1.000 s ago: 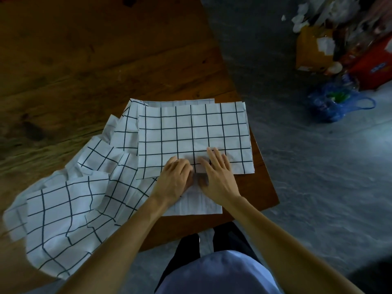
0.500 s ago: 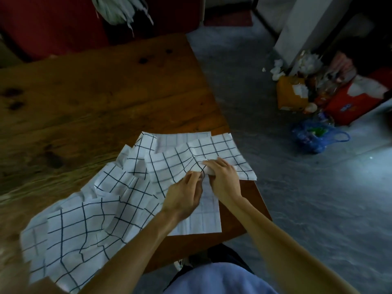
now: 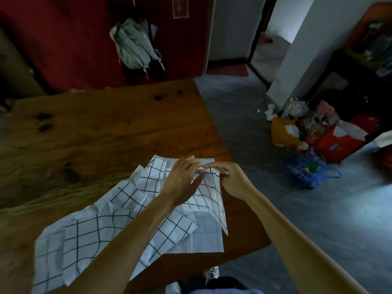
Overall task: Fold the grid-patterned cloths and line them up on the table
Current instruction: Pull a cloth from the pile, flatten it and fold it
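My right hand (image 3: 233,179) pinches the raised edge of a white cloth with a dark grid pattern (image 3: 203,194), fingers curled round it. My left hand (image 3: 182,183) lies flat on it with straight fingers. It sits crumpled at the near right corner of the brown wooden table (image 3: 101,132)

Dim room: wood desk (image 3: 101,132), grey floor (image 3: 265,200), red wall (image 3: 70,39), white pillar (image 3: 297,49), doorway (image 3: 231,28) behind.
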`<state>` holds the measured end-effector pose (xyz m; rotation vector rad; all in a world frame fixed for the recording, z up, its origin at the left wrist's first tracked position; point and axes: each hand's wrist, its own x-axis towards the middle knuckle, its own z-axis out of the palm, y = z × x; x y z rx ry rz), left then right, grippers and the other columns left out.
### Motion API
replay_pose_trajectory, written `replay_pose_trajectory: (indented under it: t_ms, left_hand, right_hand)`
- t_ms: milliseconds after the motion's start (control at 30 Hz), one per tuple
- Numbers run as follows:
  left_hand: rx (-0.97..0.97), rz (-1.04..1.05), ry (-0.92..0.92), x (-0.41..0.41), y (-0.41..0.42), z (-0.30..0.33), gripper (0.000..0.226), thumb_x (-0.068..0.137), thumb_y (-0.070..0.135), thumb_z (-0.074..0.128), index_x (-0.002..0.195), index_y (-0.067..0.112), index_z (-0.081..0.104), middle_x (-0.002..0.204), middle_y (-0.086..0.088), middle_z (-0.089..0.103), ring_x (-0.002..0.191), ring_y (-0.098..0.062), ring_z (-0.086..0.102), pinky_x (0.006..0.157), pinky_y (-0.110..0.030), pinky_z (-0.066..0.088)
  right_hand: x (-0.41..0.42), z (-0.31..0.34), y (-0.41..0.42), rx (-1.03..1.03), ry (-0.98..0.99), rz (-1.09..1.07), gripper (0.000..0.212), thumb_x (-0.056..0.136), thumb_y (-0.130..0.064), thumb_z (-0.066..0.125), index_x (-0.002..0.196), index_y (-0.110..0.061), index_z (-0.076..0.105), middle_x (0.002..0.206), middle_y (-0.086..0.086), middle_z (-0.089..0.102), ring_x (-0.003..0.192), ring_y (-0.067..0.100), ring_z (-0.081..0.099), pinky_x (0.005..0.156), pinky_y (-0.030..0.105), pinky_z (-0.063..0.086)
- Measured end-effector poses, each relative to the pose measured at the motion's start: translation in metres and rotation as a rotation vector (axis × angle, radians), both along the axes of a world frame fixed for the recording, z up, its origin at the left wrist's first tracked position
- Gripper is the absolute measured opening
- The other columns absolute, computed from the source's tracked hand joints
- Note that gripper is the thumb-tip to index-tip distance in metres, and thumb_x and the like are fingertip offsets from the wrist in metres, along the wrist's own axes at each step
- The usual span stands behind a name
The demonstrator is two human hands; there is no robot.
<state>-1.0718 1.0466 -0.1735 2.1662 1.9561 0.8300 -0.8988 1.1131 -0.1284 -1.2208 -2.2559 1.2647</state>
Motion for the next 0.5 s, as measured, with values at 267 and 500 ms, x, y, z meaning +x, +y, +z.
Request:
replay_pose_trajectory:
  t_ms: [267, 500]
  left_hand:
    - [0.113, 0.109, -0.114, -0.005, -0.011, 0.013, 0.019, 0.093, 0.019, 0.053, 0.093, 0.008, 0.069, 0.085, -0.007, 0.071, 0.077, -0.022, 0.064, 0.076, -0.029, 0.043]
    - [0.102, 0.086, -0.042, -0.012, -0.014, 0.017, 0.036, 0.096, 0.029, 0.042, 0.101, 0.006, 0.069, 0.093, -0.008, 0.071, 0.084, -0.024, 0.064, 0.078, -0.035, 0.048]
  right_hand:
    - [0.006, -0.004, -0.013, 0.011, 0.229, -0.389, 0.020, 0.094, -0.015, 0.057, 0.112, -0.023, 0.061, 0.110, -0.010, 0.063, 0.104, 0.004, 0.059, 0.093, 0.026, 0.051]
    - [-0.005, -0.014, -0.016, 0.100, 0.169, -0.393, 0.021, 0.094, -0.039, 0.055, 0.112, -0.028, 0.059, 0.110, -0.011, 0.062, 0.101, 0.004, 0.058, 0.091, 0.027, 0.051]
